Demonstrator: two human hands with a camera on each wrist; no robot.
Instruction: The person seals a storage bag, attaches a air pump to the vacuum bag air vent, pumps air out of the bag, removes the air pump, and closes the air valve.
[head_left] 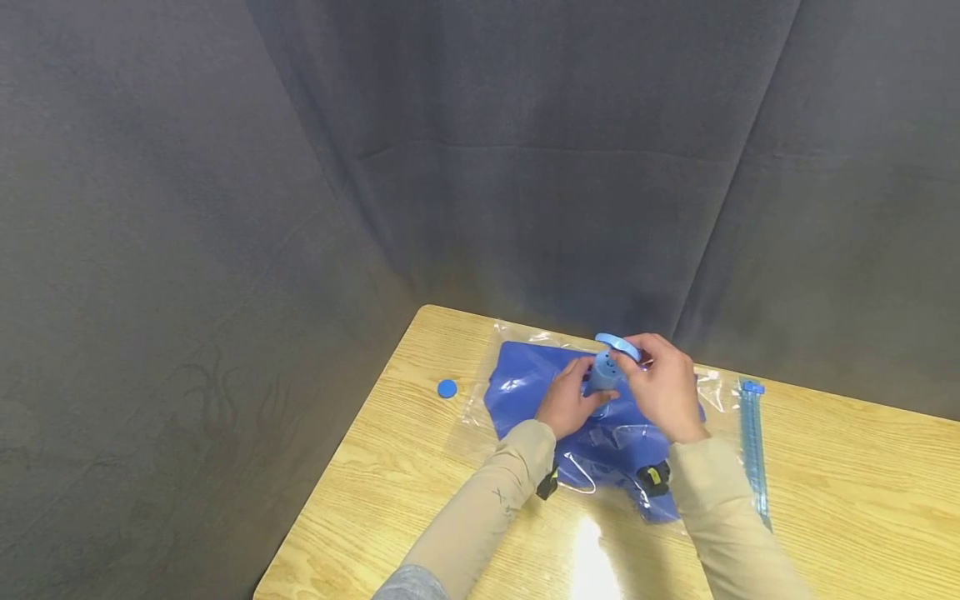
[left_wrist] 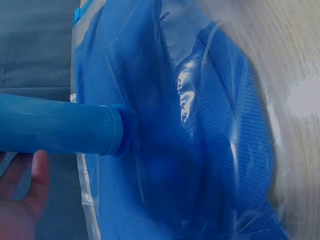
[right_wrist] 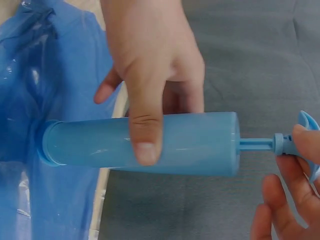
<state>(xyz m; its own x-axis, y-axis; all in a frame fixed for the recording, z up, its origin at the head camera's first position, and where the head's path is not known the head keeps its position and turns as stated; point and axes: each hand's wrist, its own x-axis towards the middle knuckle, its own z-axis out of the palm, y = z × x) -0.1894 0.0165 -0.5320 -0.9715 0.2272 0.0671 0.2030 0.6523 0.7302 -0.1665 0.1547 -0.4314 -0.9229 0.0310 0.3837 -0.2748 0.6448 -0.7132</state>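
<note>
A light-blue hand pump [head_left: 604, 375] stands with its base on a clear plastic storage bag [head_left: 480, 408] that has blue ribbed cloth [left_wrist: 220, 110] inside. My left hand [head_left: 567, 402] holds the pump's barrel [right_wrist: 200, 142], thumb along one side and fingers round the other. The pump's handle [head_left: 619, 344] is in my right hand [head_left: 663, 383], pinched between thumb and fingers. In the right wrist view a short length of the plunger rod [right_wrist: 256, 144] shows between barrel and handle. The bag's valve is hidden under the pump's base [left_wrist: 116, 130].
A round blue cap [head_left: 447, 388] lies on the wooden table [head_left: 360, 483], left of the bag. Along the bag's right end runs a zip strip with a blue slider [head_left: 752, 387]. Behind the table's back edge hangs a dark grey curtain [head_left: 540, 208].
</note>
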